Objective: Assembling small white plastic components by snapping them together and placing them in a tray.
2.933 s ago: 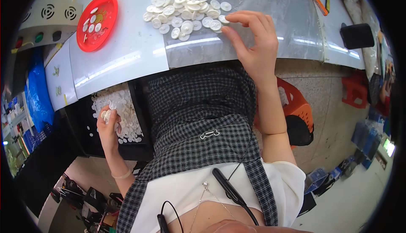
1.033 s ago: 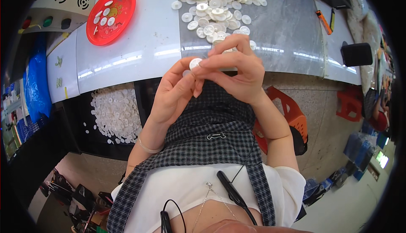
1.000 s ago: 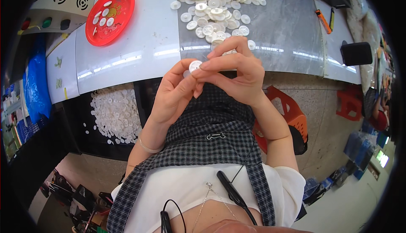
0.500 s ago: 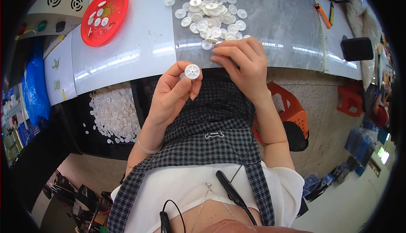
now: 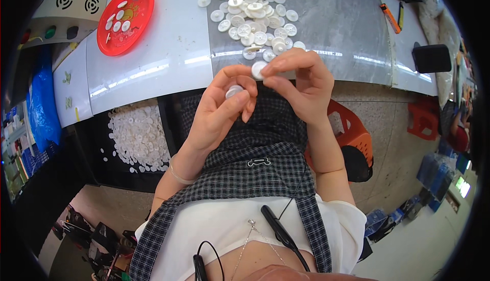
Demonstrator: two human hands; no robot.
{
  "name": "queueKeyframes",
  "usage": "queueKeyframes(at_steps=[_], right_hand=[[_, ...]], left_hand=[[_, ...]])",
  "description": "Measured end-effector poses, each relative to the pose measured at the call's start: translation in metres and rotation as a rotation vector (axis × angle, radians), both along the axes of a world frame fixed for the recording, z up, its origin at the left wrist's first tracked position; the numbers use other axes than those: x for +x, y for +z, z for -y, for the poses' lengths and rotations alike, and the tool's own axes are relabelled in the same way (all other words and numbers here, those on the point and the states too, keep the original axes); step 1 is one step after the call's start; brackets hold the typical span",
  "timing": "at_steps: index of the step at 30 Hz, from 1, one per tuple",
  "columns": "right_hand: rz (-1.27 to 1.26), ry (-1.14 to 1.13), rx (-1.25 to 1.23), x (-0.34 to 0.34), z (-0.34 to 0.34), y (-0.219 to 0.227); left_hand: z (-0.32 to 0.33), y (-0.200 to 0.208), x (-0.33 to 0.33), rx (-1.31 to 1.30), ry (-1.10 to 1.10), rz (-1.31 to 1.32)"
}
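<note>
My right hand [image 5: 302,80] pinches a white plastic gear [image 5: 259,70] between thumb and fingertips, just off the table's near edge. Beside it, my left hand [image 5: 220,102] is closed round another white gear [image 5: 234,92], held between thumb and curled fingers; whether more than one piece is in that hand I cannot tell. Past my hands, a loose pile of white gears [image 5: 253,6] spreads over the grey part of the table [image 5: 337,26], with a few single ones lying close to my right fingertips.
A red plate [image 5: 137,32] with several white gears stands at the far left. Below the table's edge, a black bin [image 5: 92,153] holds a heap of small white parts [image 5: 138,133]. An orange cutter [image 5: 390,19] and a black phone-like object [image 5: 432,58] lie at right, above a red stool [image 5: 352,133].
My right hand has picked up a gear from the near end of the pile and brought it toward my left hand. The left hand has turned, its gear now tilted.
</note>
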State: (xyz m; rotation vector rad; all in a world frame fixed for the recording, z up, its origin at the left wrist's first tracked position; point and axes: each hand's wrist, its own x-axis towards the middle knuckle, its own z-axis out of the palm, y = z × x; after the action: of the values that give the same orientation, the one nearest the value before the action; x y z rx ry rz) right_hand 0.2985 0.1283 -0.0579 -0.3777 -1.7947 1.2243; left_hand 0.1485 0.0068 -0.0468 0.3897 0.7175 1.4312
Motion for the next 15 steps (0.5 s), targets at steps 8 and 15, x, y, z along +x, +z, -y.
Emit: queueKeyframes(at_steps=[8, 15], right_hand=[[0.017, 0.285, -0.196, 0.001, 0.005, 0.01], [0.21, -0.143, -0.074, 0.004, -0.002, 0.014]], left_hand=[[0.001, -0.003, 0.005, 0.065, 0.018, -0.136], [0.003, -0.009, 0.001, 0.101, 0.053, -0.128]])
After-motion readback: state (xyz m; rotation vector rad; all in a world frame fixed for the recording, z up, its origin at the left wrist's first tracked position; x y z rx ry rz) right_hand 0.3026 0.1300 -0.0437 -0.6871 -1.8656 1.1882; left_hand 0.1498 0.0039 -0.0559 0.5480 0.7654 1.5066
